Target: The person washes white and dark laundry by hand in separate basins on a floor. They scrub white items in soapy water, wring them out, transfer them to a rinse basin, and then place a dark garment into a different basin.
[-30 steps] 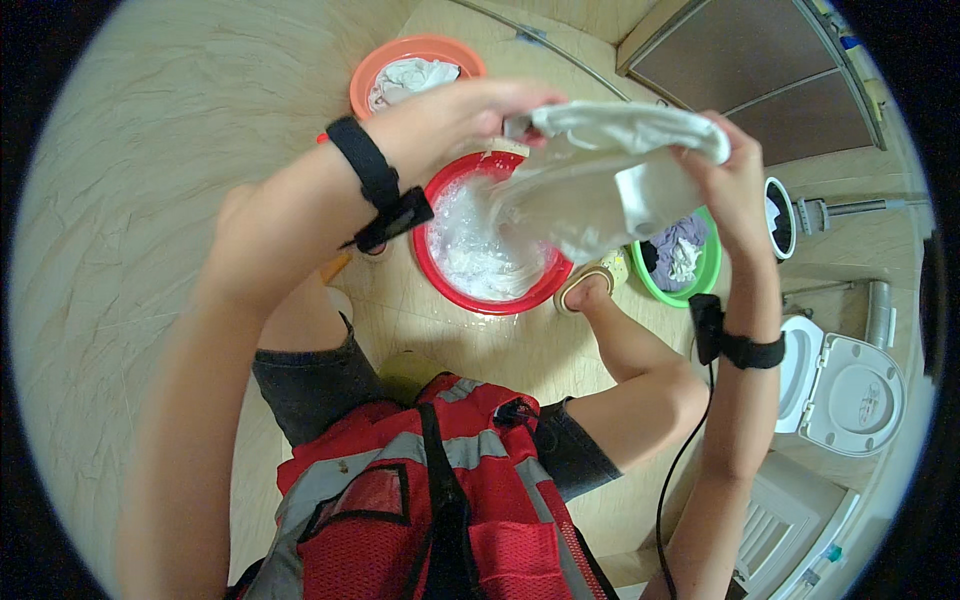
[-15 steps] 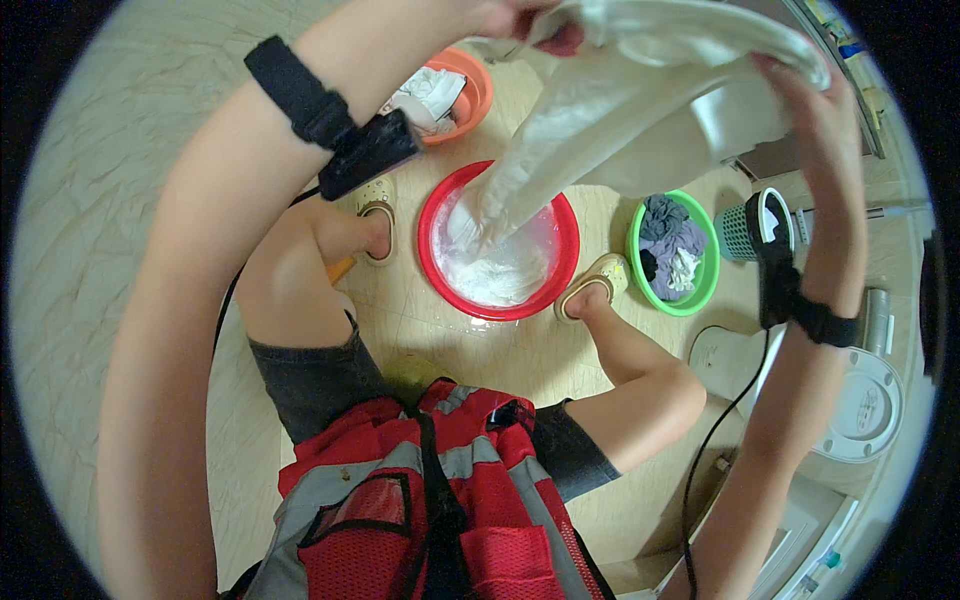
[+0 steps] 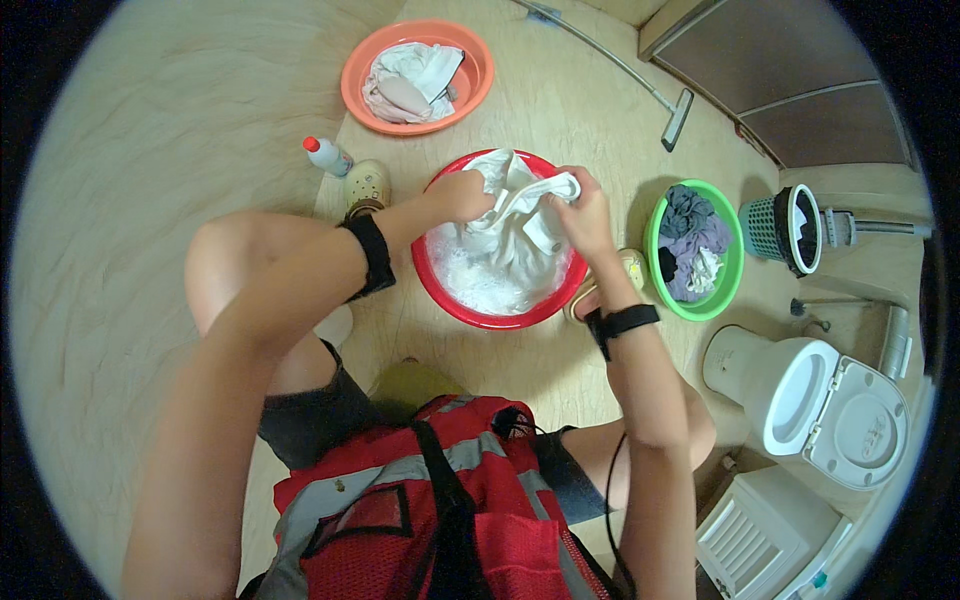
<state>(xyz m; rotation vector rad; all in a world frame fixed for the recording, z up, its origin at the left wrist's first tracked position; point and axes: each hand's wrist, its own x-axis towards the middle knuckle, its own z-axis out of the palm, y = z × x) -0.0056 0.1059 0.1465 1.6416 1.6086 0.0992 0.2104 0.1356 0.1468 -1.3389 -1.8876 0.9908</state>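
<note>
White garment [image 3: 520, 235] sits bunched in the red basin [image 3: 505, 321], lower part down in the suds [image 3: 462, 275]. Left hand [image 3: 465, 196] at 10 o'clock of the basin, right hand [image 3: 583, 207] at 2; both on the cloth, neither nearer. Right grip clamped on the thick band [image 3: 552, 187]; left grip curled tight on the cloth, fingertips hidden. Fabric drops from both toward 6 o'clock; long axis lost in folds. Can't separate its far end from foam.
</note>
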